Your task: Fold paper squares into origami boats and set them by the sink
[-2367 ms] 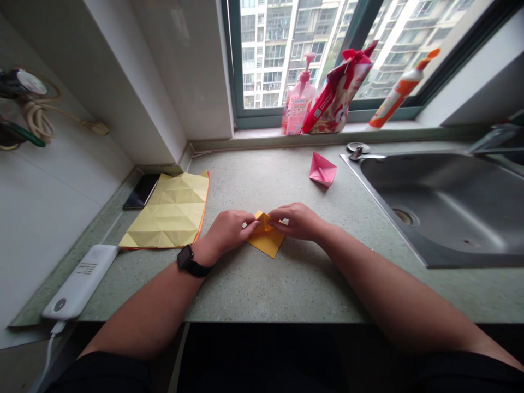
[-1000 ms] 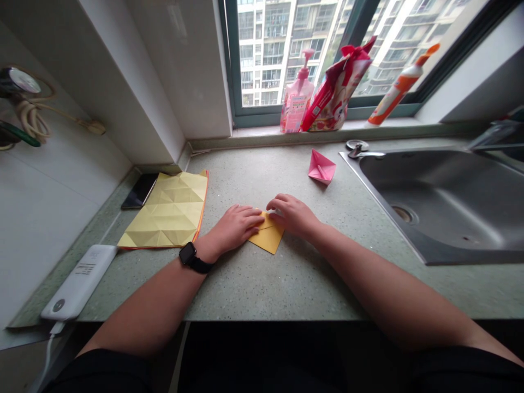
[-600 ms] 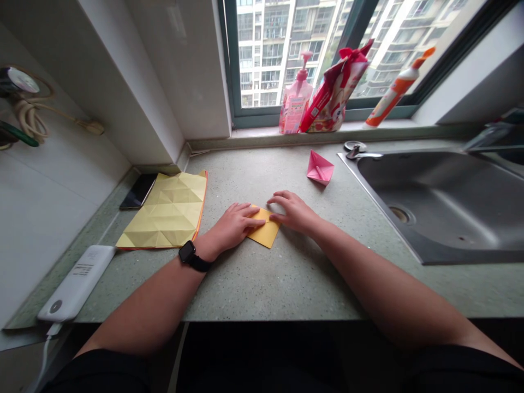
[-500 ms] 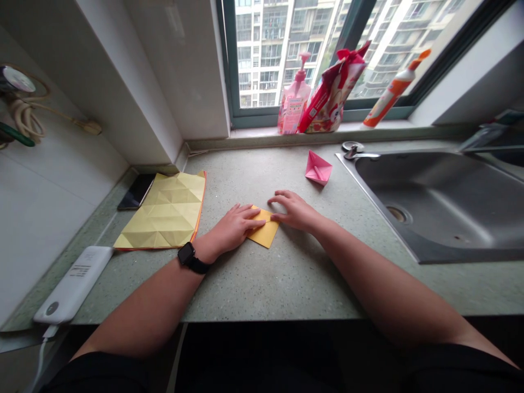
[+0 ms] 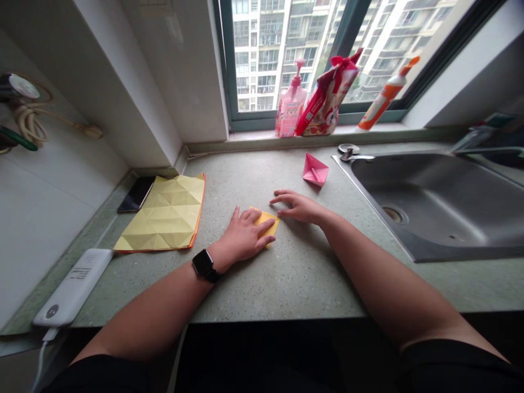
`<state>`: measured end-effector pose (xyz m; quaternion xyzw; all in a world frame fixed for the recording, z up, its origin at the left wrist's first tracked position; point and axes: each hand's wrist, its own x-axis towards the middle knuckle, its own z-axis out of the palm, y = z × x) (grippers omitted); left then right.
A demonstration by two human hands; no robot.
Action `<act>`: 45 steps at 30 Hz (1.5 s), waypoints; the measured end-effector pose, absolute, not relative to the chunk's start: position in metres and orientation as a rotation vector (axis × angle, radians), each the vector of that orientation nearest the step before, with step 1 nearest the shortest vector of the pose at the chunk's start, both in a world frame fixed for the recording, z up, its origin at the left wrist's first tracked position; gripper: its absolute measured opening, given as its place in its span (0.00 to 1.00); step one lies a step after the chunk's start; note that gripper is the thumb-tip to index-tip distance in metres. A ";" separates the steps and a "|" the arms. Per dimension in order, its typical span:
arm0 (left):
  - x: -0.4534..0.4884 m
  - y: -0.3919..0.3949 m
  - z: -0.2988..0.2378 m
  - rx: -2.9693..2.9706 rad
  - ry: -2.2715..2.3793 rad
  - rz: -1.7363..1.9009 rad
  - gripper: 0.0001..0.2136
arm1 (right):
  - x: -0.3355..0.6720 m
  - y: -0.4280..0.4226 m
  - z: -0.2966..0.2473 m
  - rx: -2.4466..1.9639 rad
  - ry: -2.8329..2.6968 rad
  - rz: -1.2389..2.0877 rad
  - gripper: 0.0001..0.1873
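A small folded square of yellow origami paper (image 5: pixel 266 221) lies on the speckled countertop. Over it, my left hand (image 5: pixel 245 234) rests flat with fingers spread, covering much of its left and lower part. My right hand (image 5: pixel 298 208) hovers at the paper's right corner, its fingers apart and curved; the thumb is close to that corner, and I cannot tell whether it touches. Beyond my right hand stands a pink folded paper boat (image 5: pixel 315 170).
At left lies a stack of creased yellow paper (image 5: pixel 161 213) beside a dark phone (image 5: pixel 137 194) and a white power bank (image 5: pixel 73 286) with a cable. A steel sink (image 5: pixel 442 196) fills the right. On the sill stand a pump bottle (image 5: pixel 290 106), a red bag (image 5: pixel 325 103) and an orange-white bottle (image 5: pixel 385 98).
My left hand has slid right and nearer to me, spreading across more of the yellow paper. My right hand has drawn slightly right, off the paper's surface. The view has shifted a little.
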<state>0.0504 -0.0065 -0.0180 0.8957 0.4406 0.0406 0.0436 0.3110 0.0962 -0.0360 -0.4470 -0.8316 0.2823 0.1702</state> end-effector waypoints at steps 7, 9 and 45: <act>0.064 -0.011 -0.019 2.756 1.424 0.110 0.32 | 0.307 0.097 -0.037 -1.251 -2.382 0.804 0.23; 0.065 -0.010 -0.018 2.765 1.424 0.141 0.32 | 0.305 0.097 -0.039 -1.244 -2.390 0.778 0.23; -0.021 0.006 0.015 2.554 1.395 0.058 0.17 | 0.299 0.088 -0.041 -1.275 -2.435 0.656 0.25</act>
